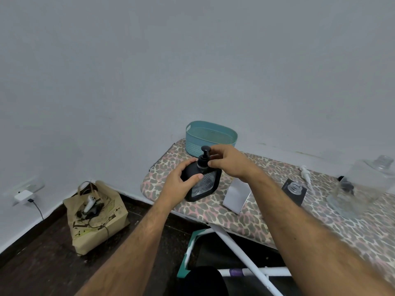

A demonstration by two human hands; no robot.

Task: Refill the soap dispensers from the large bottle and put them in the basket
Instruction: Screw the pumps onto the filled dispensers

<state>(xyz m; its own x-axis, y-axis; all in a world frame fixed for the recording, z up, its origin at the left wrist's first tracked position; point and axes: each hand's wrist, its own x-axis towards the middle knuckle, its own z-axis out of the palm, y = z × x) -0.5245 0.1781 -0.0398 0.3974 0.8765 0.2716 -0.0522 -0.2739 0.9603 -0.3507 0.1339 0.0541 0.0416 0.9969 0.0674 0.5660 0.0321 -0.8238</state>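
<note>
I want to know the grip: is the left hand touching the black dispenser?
Touching. The head view shows the left hand wrapped around the black dispenser, with its thumb lying on the clear face.

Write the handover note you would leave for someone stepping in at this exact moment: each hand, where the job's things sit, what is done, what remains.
Left hand: gripping the body of the black dispenser, tilted over the ironing board.
Right hand: fingers at the black pump collar; tightening or loosening, cannot tell.
Teal basket: at the board's far end by the wall, nothing visible inside.
Second dispenser: on the board, neck open. A white pump lies beyond it.
Large clear bottle: at the right, blurred.
Done: no dispenser in the basket yet.
Left: finish this one, see to the second, put both in the basket.
</note>
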